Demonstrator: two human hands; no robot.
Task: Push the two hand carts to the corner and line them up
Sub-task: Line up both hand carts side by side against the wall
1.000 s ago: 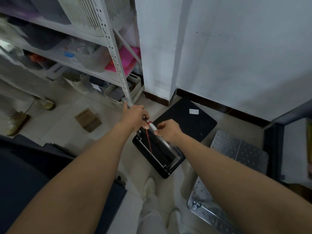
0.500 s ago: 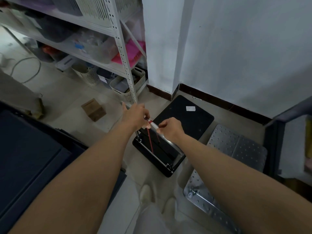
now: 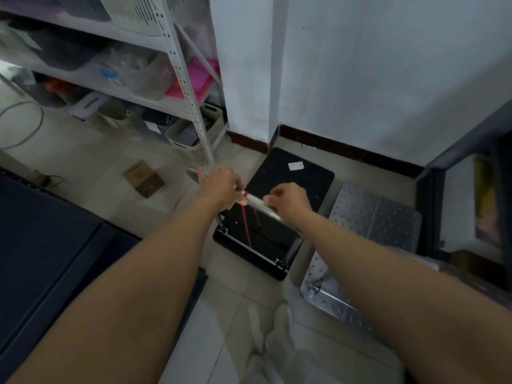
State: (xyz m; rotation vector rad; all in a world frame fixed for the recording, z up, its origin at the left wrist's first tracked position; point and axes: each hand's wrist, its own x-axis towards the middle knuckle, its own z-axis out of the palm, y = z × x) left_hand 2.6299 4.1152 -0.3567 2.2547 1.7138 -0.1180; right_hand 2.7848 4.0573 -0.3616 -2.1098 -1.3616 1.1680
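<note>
A black hand cart [image 3: 288, 187] stands on the floor with its front end at the wall's baseboard, beside the corner of the white pillar. Its silver handle bar [image 3: 259, 203] rises toward me, with a red cord hanging from it. My left hand [image 3: 221, 187] is closed around the bar's left part. My right hand [image 3: 288, 200] rests on the bar to the right, fingers curled loosely on it. A second cart, silver with a perforated deck [image 3: 371, 220], lies right of the black one, partly hidden by my right forearm.
A white metal shelf rack [image 3: 177, 62] with bins and baskets stands at the left of the pillar. A small cardboard box [image 3: 142, 178] lies on the tiles. A dark cabinet [image 3: 471, 195] is at the right, a dark blue surface [image 3: 50, 245] at the left.
The black cart has rolled a little further toward the wall. My right hand's grip on the bar has loosened. The view has shifted slightly to the right.
</note>
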